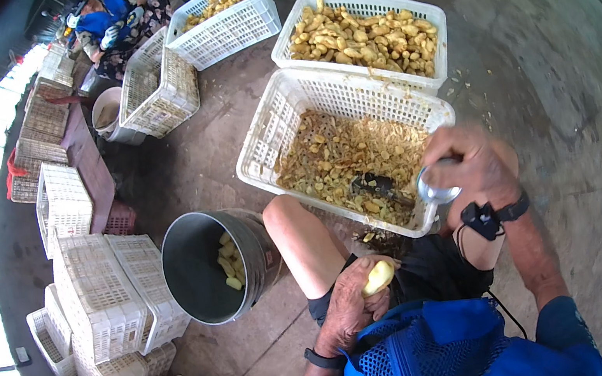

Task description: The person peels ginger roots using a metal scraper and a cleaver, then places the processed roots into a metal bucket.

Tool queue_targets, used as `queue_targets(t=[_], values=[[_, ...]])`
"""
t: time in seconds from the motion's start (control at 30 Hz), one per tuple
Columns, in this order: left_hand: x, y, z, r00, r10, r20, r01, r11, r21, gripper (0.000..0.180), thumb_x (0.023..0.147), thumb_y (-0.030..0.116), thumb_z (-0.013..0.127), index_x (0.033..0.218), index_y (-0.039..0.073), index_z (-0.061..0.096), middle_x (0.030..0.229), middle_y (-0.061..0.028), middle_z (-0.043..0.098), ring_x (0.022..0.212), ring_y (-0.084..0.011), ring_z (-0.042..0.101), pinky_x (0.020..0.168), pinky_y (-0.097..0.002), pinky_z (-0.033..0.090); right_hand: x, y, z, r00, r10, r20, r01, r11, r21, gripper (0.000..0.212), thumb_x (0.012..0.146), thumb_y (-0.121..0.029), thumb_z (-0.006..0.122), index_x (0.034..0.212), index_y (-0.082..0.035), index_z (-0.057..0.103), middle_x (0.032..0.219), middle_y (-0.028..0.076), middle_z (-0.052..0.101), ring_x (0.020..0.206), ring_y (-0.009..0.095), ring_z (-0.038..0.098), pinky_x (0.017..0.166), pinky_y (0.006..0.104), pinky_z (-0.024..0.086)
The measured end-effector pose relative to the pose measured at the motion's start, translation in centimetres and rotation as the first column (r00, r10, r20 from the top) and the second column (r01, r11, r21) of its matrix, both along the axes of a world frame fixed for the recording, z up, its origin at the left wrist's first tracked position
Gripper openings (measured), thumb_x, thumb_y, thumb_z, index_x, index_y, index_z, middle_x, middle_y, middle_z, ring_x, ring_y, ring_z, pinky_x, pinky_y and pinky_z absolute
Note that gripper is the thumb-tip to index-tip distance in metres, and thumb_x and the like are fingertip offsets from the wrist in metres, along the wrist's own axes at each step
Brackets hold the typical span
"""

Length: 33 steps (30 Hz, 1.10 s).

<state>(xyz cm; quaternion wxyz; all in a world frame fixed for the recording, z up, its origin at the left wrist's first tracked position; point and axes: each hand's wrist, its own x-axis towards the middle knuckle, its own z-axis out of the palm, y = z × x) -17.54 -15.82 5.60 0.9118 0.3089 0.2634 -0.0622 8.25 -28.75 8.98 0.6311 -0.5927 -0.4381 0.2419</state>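
Observation:
In my left hand (pixel 349 290), held low over my lap, is a pale yellow peeled tuber (pixel 379 277) with a smooth, rounded end. My right hand (pixel 474 160) is raised by the near right corner of a white slatted crate (pixel 262 140), its fingers closed around a shiny metal tool (pixel 439 188). Motion blur hides the tool's exact kind. Brown peelings and scraps (pixel 324 157) cover the bottom of this crate, with a dark object (pixel 373 184) lying among them. Behind it, a second white crate (pixel 444 47) is heaped with unpeeled yellow-brown tubers (pixel 364 36).
A dark bucket (pixel 188 273) with several peeled tubers (pixel 230 262) stands left of my knee. Stacked white crates (pixel 102 298) line the left side. Farther back are another filled crate (pixel 233 32), an open crate (pixel 159 100) and a seated person (pixel 109 18) in blue.

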Motion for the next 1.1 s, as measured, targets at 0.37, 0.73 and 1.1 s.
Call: queue_targets(t=[0.37,0.73,1.1], values=[[3.0,-0.6,-1.2,0.943,0.218,-0.250,-0.210,0.976,0.059,0.048,0.105,0.053,0.039,0.091,0.011,0.058,0.052,0.0027,0.039,0.038,-0.0118,0.036,0.037,-0.0309,0.041,-7.1,2.9,-3.2,0.940,0.320,0.117,-0.321,0.947,-0.009,0.020,0.085,-0.022,0.079,0.090,-0.007,0.066,0.084,0.008,0.067,0.074,0.025,0.067,0.065,0.0355,0.051],[1.5,-0.6,-1.1,0.975,0.210,-0.079,-0.185,0.952,0.242,0.046,0.104,0.049,0.046,0.096,0.004,0.053,0.053,0.0004,0.036,0.040,-0.0120,0.033,0.042,-0.0307,0.042,-1.5,1.7,-0.9,0.971,-0.049,0.234,0.075,0.992,-0.105,0.015,0.082,-0.011,0.079,0.087,-0.005,0.066,0.075,0.006,0.064,0.065,0.018,0.065,0.057,0.0295,0.049],[1.6,0.0,-2.7,0.989,0.142,-0.040,-0.137,0.985,0.110,0.049,0.104,0.048,0.045,0.091,0.002,0.057,0.049,0.0005,0.034,0.038,-0.0140,0.032,0.043,-0.0333,0.041,-2.2,2.7,-4.4,0.998,-0.011,0.069,0.023,0.985,-0.169,0.019,0.081,-0.013,0.082,0.088,-0.005,0.067,0.078,0.005,0.066,0.064,0.013,0.062,0.056,0.0276,0.047]])
